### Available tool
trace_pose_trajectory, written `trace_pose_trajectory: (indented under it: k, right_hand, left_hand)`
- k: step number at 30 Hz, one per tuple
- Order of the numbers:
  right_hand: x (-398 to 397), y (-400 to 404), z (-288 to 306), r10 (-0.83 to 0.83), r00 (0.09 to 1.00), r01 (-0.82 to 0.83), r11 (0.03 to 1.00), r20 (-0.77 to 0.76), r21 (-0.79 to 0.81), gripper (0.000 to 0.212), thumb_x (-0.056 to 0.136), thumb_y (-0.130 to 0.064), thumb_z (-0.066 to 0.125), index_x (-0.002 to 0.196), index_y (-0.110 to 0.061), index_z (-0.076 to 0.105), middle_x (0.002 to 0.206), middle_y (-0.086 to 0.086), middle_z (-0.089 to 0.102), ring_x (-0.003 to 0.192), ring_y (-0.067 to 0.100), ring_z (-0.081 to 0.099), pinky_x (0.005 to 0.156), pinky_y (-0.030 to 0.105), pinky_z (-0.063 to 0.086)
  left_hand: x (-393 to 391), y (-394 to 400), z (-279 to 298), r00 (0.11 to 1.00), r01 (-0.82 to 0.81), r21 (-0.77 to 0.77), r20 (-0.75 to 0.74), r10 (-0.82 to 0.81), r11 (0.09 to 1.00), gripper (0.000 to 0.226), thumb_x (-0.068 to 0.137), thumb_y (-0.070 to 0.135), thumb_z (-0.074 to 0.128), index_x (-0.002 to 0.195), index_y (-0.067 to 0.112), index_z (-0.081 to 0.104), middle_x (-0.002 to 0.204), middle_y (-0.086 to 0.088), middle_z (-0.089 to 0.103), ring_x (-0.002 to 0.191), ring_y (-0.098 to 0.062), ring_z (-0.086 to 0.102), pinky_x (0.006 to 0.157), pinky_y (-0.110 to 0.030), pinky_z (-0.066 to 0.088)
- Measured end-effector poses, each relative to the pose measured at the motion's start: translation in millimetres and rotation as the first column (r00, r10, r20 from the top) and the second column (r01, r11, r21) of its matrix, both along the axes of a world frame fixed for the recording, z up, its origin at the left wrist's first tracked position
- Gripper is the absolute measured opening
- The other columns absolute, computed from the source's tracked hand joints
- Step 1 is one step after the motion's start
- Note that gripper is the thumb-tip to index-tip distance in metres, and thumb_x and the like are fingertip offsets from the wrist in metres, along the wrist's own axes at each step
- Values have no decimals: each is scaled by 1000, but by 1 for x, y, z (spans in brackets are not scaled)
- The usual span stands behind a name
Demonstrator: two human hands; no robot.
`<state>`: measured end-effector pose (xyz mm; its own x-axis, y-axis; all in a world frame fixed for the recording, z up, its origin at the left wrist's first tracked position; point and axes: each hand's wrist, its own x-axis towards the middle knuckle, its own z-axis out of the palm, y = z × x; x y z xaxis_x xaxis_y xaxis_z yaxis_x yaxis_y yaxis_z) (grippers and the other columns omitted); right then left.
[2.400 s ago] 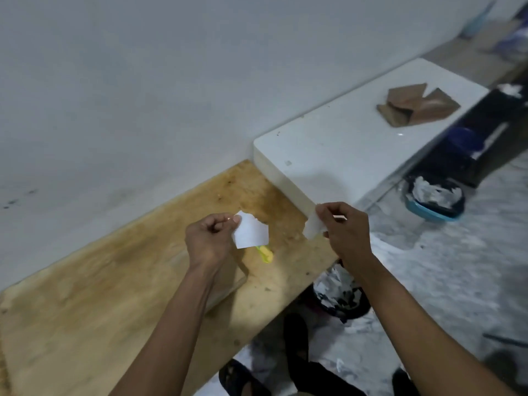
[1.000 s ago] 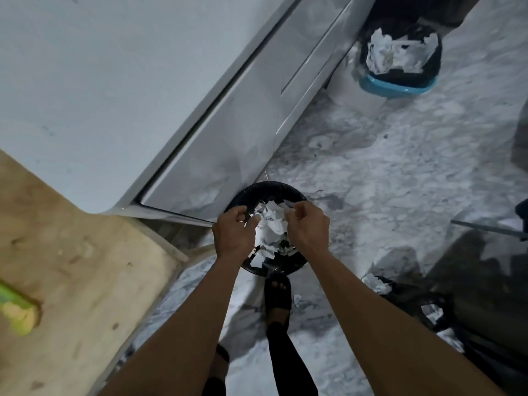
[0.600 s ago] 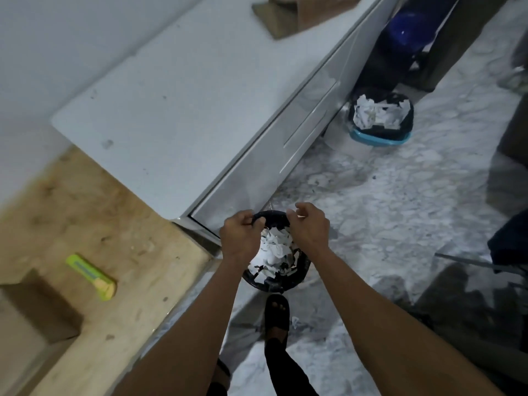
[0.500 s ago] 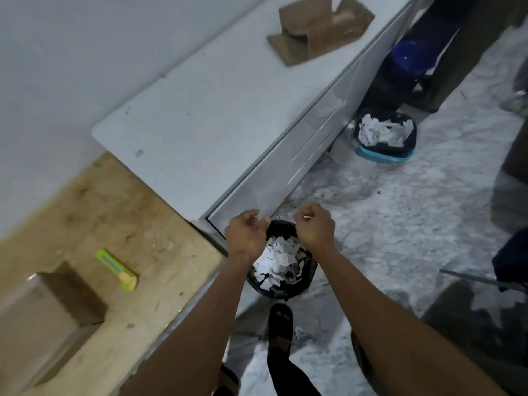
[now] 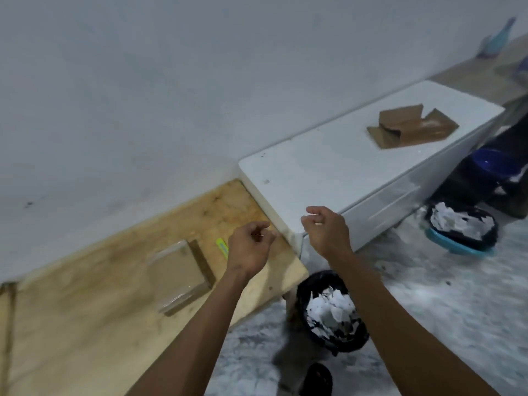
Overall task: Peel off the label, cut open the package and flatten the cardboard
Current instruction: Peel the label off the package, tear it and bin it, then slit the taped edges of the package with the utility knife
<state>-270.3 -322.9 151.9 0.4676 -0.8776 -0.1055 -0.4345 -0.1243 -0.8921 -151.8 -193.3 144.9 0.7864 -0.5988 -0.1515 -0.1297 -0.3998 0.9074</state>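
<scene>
Half a second back, both hands low over the black bin point(image 5: 333, 310) of torn paper scraps; now lifted clear of it and raised over the bench point(image 5: 85, 310) edge, the bin left on the floor below and between the forearms. No more label pieces in either hand, unlike 2.4 s ago. Left hand point(image 5: 250, 248): grip loosely curled, fingers apart, nothing held. Right hand point(image 5: 325, 231): same loose curl, fingertips apart and empty. Just left of the left hand, a brown cardboard package point(image 5: 178, 274) flat on the wooden bench, still closed, glossy clear tape across its top, somewhat blurred. Beside it, partly hidden behind the left hand, a yellow-green cutter point(image 5: 222, 247). Farther off, flattened cardboard point(image 5: 411, 128) on the white cabinet point(image 5: 328, 172).
</scene>
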Motion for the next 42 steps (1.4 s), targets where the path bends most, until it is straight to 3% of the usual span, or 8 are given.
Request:
trace_pose_trajectory:
  k: [5,8,11,15,19,30,36,42]
  right_hand:
    - [45,70,-7,204,978,-205,978,-39,-22,22,89,-20,68,110,-14,71,95,-4,67,91,15,66,86,28,51]
    - [63,108,-22,329,939,-330,944,-99,9,22,87,-16,70,108,-9,72,91,-1,66,90,13,62,87,24,51]
    - [78,141,-38,389,910,-383,921,-142,69,19,87,-15,71,105,-8,72,88,1,66,85,13,61,74,13,41]
    - [104,162,-60,427,882,-416,904,-198,94,20,88,-14,68,107,-9,72,97,4,71,88,13,65,83,20,48]
    - [133,157,-81,405,865,-415,909,-296,33,22,92,-14,61,112,-9,70,111,6,72,99,19,69,75,14,39]
    - [195,107,-147,258,826,-309,951,-501,-21,21,87,-20,68,108,-16,71,107,11,71,100,32,65,78,34,52]
    - [201,96,-170,287,746,-437,892,-601,-116,14,85,-21,69,96,-13,68,102,8,65,103,34,57,84,43,53]
    - [202,95,-176,280,752,-413,906,-596,-96,17,82,-18,71,97,-15,63,102,6,64,106,36,57,78,44,53]
  left_hand:
    - [36,97,-6,989,-146,-1,10,146,989,20,89,23,74,107,13,75,91,-6,76,72,-9,65,77,-36,56]
    - [47,153,-25,966,-259,34,13,258,965,18,89,20,74,105,13,77,89,0,77,80,-8,70,74,-28,56]
    - [54,201,-45,945,-326,107,-7,328,939,20,90,21,72,108,13,77,97,0,78,90,-9,71,88,-32,58]
    - [65,234,-69,910,-413,180,38,413,893,24,91,23,70,112,13,76,97,-1,77,90,-13,70,88,-29,54]
    - [80,235,-86,886,-463,213,87,456,860,34,93,33,68,121,13,70,111,-3,74,95,-14,66,79,-23,43]
    - [134,183,-127,872,-489,318,150,467,812,57,94,38,64,143,14,49,139,-17,45,125,-31,49,94,-24,34]
    - [146,158,-145,851,-525,345,173,496,778,66,87,67,51,141,31,41,150,-10,31,132,-35,43,100,-52,49]
    - [145,157,-161,879,-476,397,200,433,784,60,89,68,48,138,36,38,152,-6,25,135,-38,42,93,-58,53]
